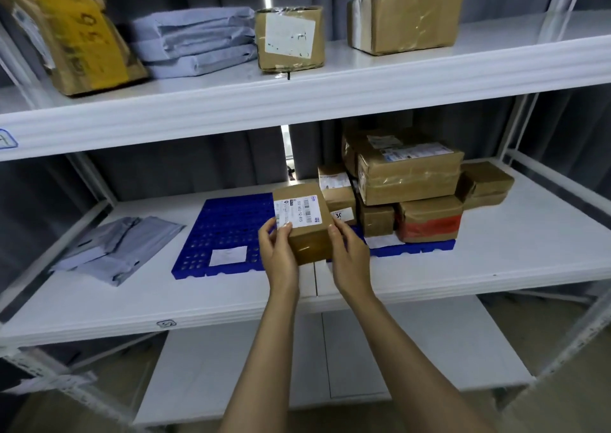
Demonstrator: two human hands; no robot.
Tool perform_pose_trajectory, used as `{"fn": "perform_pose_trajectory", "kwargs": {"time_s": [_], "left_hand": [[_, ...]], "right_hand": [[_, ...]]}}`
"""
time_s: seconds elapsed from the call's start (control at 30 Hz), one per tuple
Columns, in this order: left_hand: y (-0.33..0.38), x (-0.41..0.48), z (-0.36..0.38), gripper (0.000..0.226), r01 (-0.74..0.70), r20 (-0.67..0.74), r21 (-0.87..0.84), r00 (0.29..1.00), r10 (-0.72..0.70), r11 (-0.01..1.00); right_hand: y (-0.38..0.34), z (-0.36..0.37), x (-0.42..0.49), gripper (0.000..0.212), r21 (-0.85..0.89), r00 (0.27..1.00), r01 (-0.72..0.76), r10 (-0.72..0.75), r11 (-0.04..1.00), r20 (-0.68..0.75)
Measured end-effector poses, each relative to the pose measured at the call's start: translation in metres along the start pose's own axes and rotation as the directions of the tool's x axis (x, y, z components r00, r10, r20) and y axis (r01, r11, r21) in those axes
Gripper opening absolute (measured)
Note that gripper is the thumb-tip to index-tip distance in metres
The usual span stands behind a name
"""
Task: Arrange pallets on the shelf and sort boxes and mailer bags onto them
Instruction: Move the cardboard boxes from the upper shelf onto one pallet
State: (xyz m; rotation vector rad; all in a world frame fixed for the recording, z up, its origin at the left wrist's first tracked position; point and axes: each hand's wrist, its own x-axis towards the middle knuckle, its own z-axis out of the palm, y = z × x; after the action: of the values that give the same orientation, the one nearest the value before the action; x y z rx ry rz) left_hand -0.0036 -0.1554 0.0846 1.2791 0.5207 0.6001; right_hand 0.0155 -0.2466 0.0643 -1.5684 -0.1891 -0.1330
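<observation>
A small brown box (305,231) with a white barcode label is held just above the middle shelf (496,250), between two blue pallets. My left hand (277,250) grips its left side and my right hand (348,254) grips its right side. The left blue pallet (224,231) carries only a white paper slip (228,255). The right blue pallet (416,247) is loaded with several stacked cardboard boxes (408,178). Grey mailer bags (115,247) lie on the shelf left of the pallets.
The top shelf (330,82) holds a large yellow-taped box (72,32), folded grey mailer bags (195,41) and two cardboard boxes (289,37) (406,14). Two small boxes (484,184) sit on the shelf right of the pallets. A lower white shelf (330,366) lies below.
</observation>
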Motion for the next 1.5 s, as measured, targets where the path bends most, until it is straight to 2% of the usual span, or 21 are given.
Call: {"fn": "perform_pose_trajectory", "kwargs": {"time_s": [0.17,0.33,0.43,0.47,0.57,0.83,1.0,1.1,1.33,1.5], "left_hand": [[0.011,0.032,0.029,0.034,-0.018,0.022,-0.007,1.000,0.018,1.000],[0.017,0.080,0.061,0.031,0.009,0.105,0.001,0.994,-0.009,1.000],[0.012,0.112,0.077,0.027,0.019,0.159,0.022,0.987,-0.022,1.000],[0.010,0.123,0.082,0.028,0.020,0.171,0.035,0.985,-0.026,0.999],[-0.001,0.151,0.098,0.052,0.041,0.207,0.090,0.977,-0.059,0.995],[-0.020,0.188,0.132,0.073,0.122,0.255,0.144,0.954,-0.156,0.982],[-0.034,0.195,0.134,0.069,0.114,0.304,0.171,0.939,-0.162,0.979],[-0.039,0.200,0.138,0.088,0.114,0.309,0.147,0.938,-0.156,0.983],[-0.053,0.215,0.141,0.099,0.081,0.347,0.060,0.933,-0.097,0.995],[-0.058,0.211,0.134,0.093,0.102,0.324,0.092,0.938,-0.127,0.990]], "right_hand": [[-0.001,-0.002,0.025,0.036,-0.075,0.996,0.063,-0.067,0.995,-0.061],[-0.005,0.002,0.051,0.025,-0.095,0.988,0.058,-0.070,0.994,-0.136],[-0.006,0.007,0.067,0.026,-0.132,0.984,0.046,-0.068,0.990,-0.167],[-0.006,0.008,0.072,0.027,-0.149,0.982,0.039,-0.065,0.988,-0.176],[-0.003,0.015,0.083,0.025,-0.180,0.976,0.035,-0.072,0.983,-0.204],[0.014,0.031,0.103,0.027,-0.278,0.953,0.046,-0.125,0.960,-0.276],[0.015,0.031,0.112,0.037,-0.319,0.951,-0.032,-0.070,0.947,-0.302],[0.017,0.030,0.115,0.037,-0.318,0.951,-0.040,-0.061,0.947,-0.304],[0.021,0.030,0.117,0.037,-0.314,0.950,-0.067,-0.036,0.947,-0.312],[0.019,0.028,0.119,0.039,-0.328,0.953,-0.082,-0.022,0.941,-0.302]]}}
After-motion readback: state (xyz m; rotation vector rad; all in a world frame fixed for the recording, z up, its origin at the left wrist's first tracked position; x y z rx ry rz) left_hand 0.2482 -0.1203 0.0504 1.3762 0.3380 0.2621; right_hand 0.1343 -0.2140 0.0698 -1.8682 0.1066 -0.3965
